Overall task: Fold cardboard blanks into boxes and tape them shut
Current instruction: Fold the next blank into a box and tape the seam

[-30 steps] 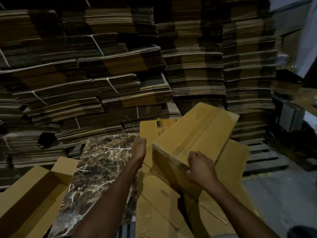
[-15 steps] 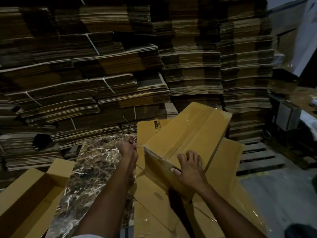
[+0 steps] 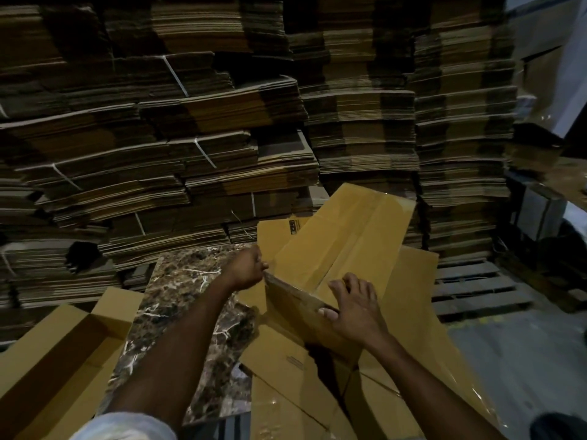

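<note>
Cardboard, in the form of a long tan corrugated box [image 3: 343, 246] with its top flaps closed along a centre seam, is held tilted up and away over a pile of flat tan cardboard blanks [image 3: 295, 373]; its near end is raised and its far end points toward the stacks behind; the right hand [image 3: 352, 308] is laid on the box's near right corner, its four fingers spread flat over the top face and its thumb pressed against the end face, so the corner is gripped; the left hand [image 3: 246, 268] is curled shut at the box's near left corner, with something thin seemingly pinched in it, though what it is cannot be told; both forearms are extended forward, bare, with a pale sleeve [image 3: 127, 427] seen at the left arm's bottom edge; one dark brown marbled slab [image 3: 178, 300] with white veins, glossy and rectangular, lies just left of the blanks under the left forearm; one open long tan cardboard box [image 3: 54, 357], hollow side up with flaps out, lies to the left of the slab; tall stacks of bundled flat corrugated sheets [image 3: 222, 122], ridged at their edges and tied with white straps, fill the background; one grey wooden pallet [image 3: 476, 287] with slats lies on the floor at right.
</note>
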A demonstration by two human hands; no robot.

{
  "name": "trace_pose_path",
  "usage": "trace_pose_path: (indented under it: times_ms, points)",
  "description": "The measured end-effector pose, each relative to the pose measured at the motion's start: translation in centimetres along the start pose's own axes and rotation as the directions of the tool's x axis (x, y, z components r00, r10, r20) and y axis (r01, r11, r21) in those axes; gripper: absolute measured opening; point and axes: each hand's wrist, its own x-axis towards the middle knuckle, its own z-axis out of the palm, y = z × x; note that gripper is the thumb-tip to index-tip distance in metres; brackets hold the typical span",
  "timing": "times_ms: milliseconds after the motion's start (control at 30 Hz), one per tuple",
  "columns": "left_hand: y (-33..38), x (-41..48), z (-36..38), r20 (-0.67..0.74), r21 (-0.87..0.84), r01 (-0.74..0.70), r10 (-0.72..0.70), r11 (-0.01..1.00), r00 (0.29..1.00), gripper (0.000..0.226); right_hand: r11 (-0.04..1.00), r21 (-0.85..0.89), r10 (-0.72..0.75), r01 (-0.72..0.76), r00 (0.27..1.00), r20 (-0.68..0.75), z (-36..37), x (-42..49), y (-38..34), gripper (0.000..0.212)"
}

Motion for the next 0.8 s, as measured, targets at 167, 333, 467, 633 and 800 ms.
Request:
trace_pose_path:
  times_ms: [167, 333, 467, 633, 800]
  points:
    - [1.0, -3.5, 4.4, 0.070, -0.879, 0.325, -0.578, 0.349, 0.813, 0.024, 0.999, -0.031, -0.020, 0.019, 0.999, -0.028, 0.3, -0.1, -0.5, 0.058]
    - [0.0, -9.4, 9.8, 0.228, -0.934, 0.355, -0.720, 0.028, 0.655, 0.027, 0.999, -0.050, -0.017, 0.016, 0.999, -0.029, 0.5, 0.4, -0.4, 0.056]
    - [-1.8, -11.6, 12.7, 0.274, -0.885, 0.458, -0.700, 0.085, 0.660, 0.033, 0.996, -0.087, -0.018, 0.016, 1.000, -0.022, 0.8, 0.6, -0.8, 0.054]
    - [2.5, -12.4, 11.6, 0.097, -0.902, 0.334, -0.628, 0.273, 0.772, 0.016, 0.996, -0.082, -0.037, 0.034, 0.999, -0.038, 0.7, 0.5, -0.6, 0.053]
    - [6.4, -12.1, 13.5, 0.128, -0.969, 0.224, -0.558, 0.107, 0.820, 0.015, 1.000, -0.001, -0.018, 0.018, 1.000, 0.017, 0.2, 0.3, 0.0, 0.061]
